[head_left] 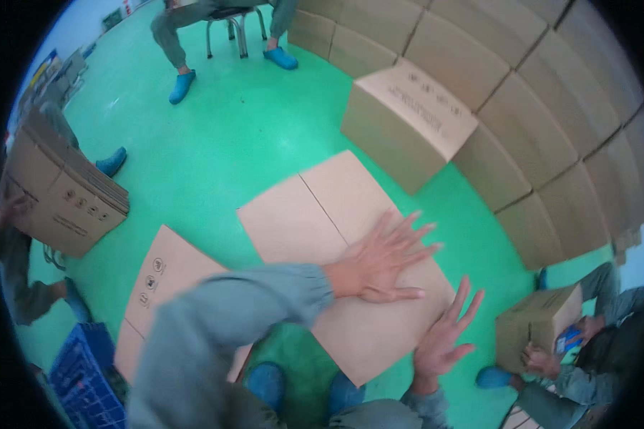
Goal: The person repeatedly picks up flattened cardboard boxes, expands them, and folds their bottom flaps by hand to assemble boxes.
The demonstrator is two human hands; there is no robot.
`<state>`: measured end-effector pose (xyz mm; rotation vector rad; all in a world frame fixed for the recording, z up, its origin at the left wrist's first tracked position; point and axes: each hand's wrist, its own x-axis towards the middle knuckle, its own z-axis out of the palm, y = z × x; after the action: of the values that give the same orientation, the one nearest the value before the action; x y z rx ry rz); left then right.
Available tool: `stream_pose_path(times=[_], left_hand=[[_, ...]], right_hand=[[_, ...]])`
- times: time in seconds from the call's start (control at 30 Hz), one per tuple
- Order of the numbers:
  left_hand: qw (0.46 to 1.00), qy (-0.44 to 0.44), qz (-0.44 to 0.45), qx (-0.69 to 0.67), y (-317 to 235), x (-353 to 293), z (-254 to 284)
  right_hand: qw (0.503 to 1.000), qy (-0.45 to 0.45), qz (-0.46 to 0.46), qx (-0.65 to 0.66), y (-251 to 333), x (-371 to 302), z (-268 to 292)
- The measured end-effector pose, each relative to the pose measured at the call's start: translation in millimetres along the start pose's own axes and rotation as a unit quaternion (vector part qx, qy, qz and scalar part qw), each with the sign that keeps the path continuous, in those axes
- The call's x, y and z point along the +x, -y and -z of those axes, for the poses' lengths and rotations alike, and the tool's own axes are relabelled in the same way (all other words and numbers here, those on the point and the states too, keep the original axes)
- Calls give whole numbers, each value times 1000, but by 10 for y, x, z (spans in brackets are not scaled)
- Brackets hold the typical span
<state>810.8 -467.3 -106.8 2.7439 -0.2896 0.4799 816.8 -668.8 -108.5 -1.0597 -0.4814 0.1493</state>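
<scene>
Brown, smooth cardboard is spread flat as a creased sheet [318, 239] at the centre of the view, above the wearer's blue shoes [267, 385]. The left hand [379, 264] is laid across it near the centre, towards four o'clock, with the fingers splayed apart. The right hand [440, 343] is held at the sheet's edge between four and five o'clock, its fingers also apart; whether the edge is touched cannot be told.

Dark handling symbols are printed on a second flat cardboard piece [172, 286] at eight o'clock. Similar icons and lines of small print are borne by a boxy carton [390, 132] between one and two o'clock and by a bundle of flattened cartons [57, 189] at nine.

The glossy green floor [215, 150] is bordered at two o'clock by a wall of stacked cartons [522, 136]. A blue plastic crate [86, 372] is seen at eight, a metal-legged stool [237, 32] at eleven, and a smaller carton [533, 322], handled by a co-worker, at four.
</scene>
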Motion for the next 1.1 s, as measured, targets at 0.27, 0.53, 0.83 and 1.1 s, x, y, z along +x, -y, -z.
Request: stream_pose_path(times=[0.27,0.53,0.83,1.1], left_hand=[[975,-214,42,-37,-98,-385,342],[863,129,486,49,233,-3029,-280],[855,253,442,96,316,-2814,-601],[850,352,387,54,189,-2606,-456]], right_hand=[[938,-86,-336,11,-544,-411,-186],[794,407,-259,-370,-2005,441,-832],[645,531,-206,-509,-1160,-402,-521],[643,493,-209,-547,-66,-378,-467]])
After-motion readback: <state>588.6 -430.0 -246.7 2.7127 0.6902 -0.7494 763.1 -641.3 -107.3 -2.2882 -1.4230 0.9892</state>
